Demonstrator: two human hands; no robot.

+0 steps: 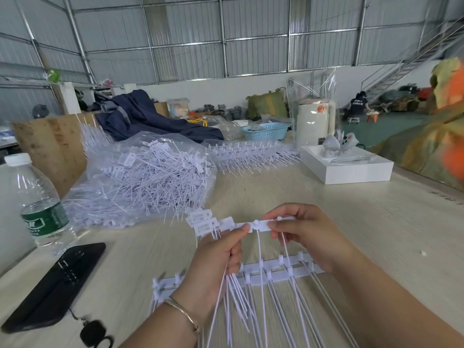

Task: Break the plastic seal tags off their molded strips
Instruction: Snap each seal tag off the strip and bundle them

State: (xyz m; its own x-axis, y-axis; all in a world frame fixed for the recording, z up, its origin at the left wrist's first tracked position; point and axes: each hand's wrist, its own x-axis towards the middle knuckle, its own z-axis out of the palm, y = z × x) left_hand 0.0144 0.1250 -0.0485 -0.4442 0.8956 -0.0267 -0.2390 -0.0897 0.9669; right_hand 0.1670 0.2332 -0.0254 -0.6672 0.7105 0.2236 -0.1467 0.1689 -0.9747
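Both forearms come in from the bottom edge; left wrist wears a thin bangle; left hand is curled round a bundle of loose seal tags, flag heads fanned out above the thumb, thin tails hanging down through the fist; right hand pinches the white molded strip between thumb and fingers, left thumb tip touching the strip's other end; strip is held level above the table, a couple of tails still hanging from it; second molded strip lies flat on the table under the hands, tails pointing toward the camera, partly hidden by the left hand.

Left side: black phone face down near the table edge, small dark charm on a cord beside it; water bottle upright just behind the phone, white cap on; clear plastic bag heaped with loose tags behind that; row of unbroken strips further back, centre; white box to its right with grey parts on top; blue basket and dark blue cloth at the far end.
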